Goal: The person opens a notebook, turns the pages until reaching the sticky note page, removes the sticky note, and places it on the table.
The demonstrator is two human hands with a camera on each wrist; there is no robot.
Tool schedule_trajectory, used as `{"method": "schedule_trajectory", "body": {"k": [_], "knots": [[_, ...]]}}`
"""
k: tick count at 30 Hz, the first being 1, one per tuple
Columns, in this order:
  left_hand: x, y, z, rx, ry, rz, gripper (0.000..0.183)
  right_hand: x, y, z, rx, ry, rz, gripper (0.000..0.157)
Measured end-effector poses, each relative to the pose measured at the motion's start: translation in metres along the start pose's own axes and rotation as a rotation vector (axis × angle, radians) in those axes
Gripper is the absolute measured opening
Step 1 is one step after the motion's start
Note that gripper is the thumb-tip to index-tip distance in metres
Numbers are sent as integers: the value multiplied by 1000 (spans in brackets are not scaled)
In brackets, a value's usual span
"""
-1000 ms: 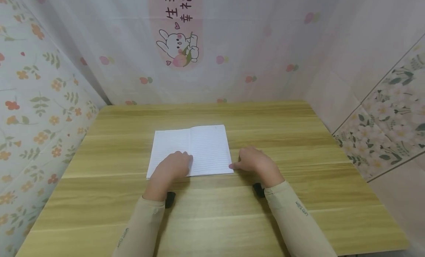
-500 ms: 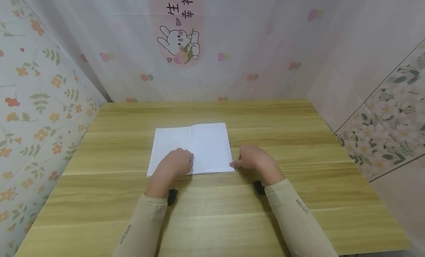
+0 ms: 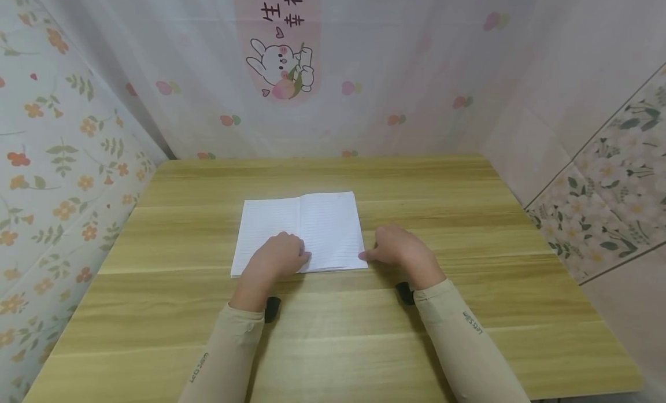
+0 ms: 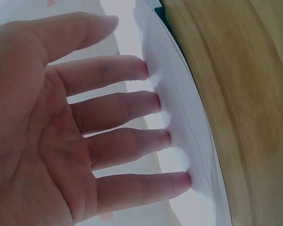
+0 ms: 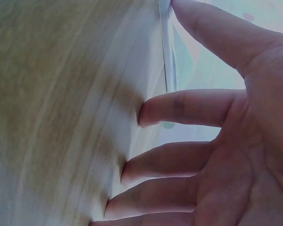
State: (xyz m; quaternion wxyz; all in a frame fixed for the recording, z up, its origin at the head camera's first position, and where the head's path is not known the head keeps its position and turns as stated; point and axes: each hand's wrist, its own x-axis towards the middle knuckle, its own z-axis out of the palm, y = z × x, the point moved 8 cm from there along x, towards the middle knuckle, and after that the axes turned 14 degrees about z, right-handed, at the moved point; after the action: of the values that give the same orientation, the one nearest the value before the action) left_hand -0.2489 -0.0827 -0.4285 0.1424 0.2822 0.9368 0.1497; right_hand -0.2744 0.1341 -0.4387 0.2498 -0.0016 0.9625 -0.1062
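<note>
An open lined notebook (image 3: 333,229) lies on the wooden table, its spine running away from me. My left hand (image 3: 278,255) rests on the left page near the fold. In the left wrist view its four fingers stand spread with the fingertips (image 4: 155,101) pressing on the paper, while the thumb (image 4: 96,30) is held off to the side. Beside the notebook's near right corner is my right hand (image 3: 400,250). Its thumb (image 5: 203,19) touches the page edge there, and its other fingers (image 5: 172,162) stand on the wood with their tips down.
The wooden table (image 3: 333,345) reaches back to a white curtain (image 3: 416,73) printed with fruit and a rabbit. Floral cloth (image 3: 62,177) hangs along the left side, and a patterned wall (image 3: 614,177) borders the right. Both forearms wear beige sleeves (image 3: 468,339).
My left thumb has come out to the right, over the right page beside the fold. The near right corner of the page is slightly raised. My right hand has stayed about where it was.
</note>
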Motion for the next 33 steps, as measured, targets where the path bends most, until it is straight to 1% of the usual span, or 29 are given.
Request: {"method": "schedule_trajectory", "body": {"k": [4,8,15,20,28,33], "knots": [[0,1,1,-5,-9,-20,51,1,-1,0,-7,8,2,56],[1,3,3,-1,-9,-30,58,2,-2,0,-12,15,-2,58],[3,4,7,-11,13,-48,62,1,-2,-1,-6,24,16,55],[3,7,10,-17,16,-62,65,1,-3,-1,-13,33,16,58],[1,8,8,-9,9,-89,64,1,-6,-1,-14,39,13,59],[0,8,6,5,4,-89,59,1,-8,-1,-22,54,8,59]]}}
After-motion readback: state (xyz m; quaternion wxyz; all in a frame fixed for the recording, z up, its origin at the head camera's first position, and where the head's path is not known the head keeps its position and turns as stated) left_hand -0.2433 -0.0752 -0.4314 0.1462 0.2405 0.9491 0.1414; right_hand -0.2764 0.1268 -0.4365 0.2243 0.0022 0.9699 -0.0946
